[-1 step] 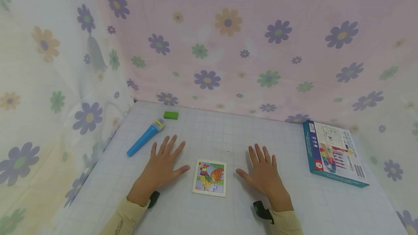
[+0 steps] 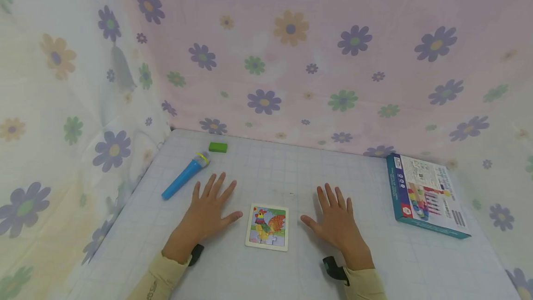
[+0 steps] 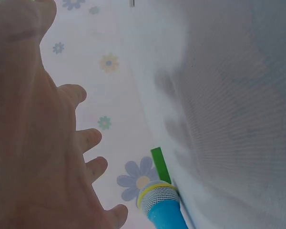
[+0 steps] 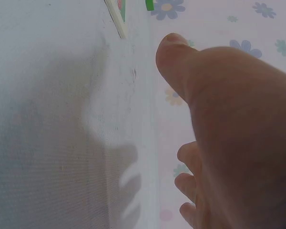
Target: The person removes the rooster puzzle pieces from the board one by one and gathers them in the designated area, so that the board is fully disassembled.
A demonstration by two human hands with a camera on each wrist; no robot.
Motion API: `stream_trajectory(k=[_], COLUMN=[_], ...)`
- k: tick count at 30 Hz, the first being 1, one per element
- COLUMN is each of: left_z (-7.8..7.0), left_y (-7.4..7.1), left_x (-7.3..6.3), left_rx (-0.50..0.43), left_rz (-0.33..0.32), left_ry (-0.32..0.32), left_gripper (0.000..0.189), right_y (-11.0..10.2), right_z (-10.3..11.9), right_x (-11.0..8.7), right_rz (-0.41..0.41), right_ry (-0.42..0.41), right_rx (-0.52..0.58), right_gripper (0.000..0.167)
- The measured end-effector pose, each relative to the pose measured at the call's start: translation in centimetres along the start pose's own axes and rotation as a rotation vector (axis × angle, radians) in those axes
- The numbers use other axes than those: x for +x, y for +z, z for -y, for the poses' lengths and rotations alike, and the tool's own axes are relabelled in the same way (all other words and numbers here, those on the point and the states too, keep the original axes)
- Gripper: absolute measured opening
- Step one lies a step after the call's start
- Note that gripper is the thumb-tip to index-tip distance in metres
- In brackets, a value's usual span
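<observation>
Both hands are held palm down with fingers spread, and neither holds anything. Between them lies a small white-framed jigsaw puzzle (image 2: 267,227) picturing a colourful rooster. My left hand (image 2: 208,212) is to its left, the thumb pointing toward the frame. On the other side, my right hand (image 2: 336,223) has its thumb toward the puzzle too, a short gap away. A blue toy microphone (image 2: 183,178) with a grey mesh head lies beyond the left hand's fingers; the left wrist view shows its mesh head (image 3: 159,194) too. In the right wrist view, a puzzle corner (image 4: 115,19) shows at the top.
A green block (image 2: 218,147) sits behind the microphone's head. Toward the right edge lies a flat teal and white box (image 2: 429,196) with printed pictures. Flower-patterned cloth (image 2: 308,59) hangs behind and at both sides of the pale covered table (image 2: 266,277).
</observation>
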State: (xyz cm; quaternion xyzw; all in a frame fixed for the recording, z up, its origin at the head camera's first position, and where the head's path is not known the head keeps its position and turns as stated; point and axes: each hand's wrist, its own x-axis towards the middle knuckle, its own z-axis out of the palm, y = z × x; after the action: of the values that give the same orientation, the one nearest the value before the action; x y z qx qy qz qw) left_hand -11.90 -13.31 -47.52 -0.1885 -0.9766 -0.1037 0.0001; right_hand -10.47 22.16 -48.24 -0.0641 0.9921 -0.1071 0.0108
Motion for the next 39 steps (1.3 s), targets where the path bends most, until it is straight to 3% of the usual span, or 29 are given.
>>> stream_trajectory(k=[6,10,14,21,25,30,33,39], left_z=[0.3,0.4,0.2,-0.7,-1.1,-1.4,-1.5,-1.4], left_y=[1.0,2.3,3.3,3.9,4.1,4.5,4.5,4.6], left_x=[0.3,0.5,0.7,0.7,0.7,0.8,0.8,0.8], left_rx=[-0.034,-0.105,-0.207,-0.279,-0.301,-0.305,-0.304,-0.366], left_rz=[0.024,0.102,0.184,0.249,0.241,0.232,0.228,0.209], left_ry=[0.019,0.047,0.066,0.124,0.147,0.207,0.227,0.246], left_gripper=[0.088,0.094,0.099,0.109,0.114,0.12,0.122,0.12], right_y=[-0.1,0.2,0.5,0.8,1.2,2.1,2.7,3.5], right_z=[0.1,0.5,1.7,4.9,6.6,8.0,8.6,9.4], right_x=[0.1,0.2,0.5,1.1,1.5,1.8,1.9,2.4], right_rz=[0.001,0.004,0.004,-0.034,-0.021,0.062,0.083,0.069], right_ry=[-0.006,-0.034,-0.093,-0.166,-0.218,-0.267,-0.297,-0.325], right_rx=[0.016,0.043,0.081,0.168,0.196,0.26,0.295,0.255], right_gripper=[0.097,0.096,0.092,0.071,0.054,0.039,0.037,0.036])
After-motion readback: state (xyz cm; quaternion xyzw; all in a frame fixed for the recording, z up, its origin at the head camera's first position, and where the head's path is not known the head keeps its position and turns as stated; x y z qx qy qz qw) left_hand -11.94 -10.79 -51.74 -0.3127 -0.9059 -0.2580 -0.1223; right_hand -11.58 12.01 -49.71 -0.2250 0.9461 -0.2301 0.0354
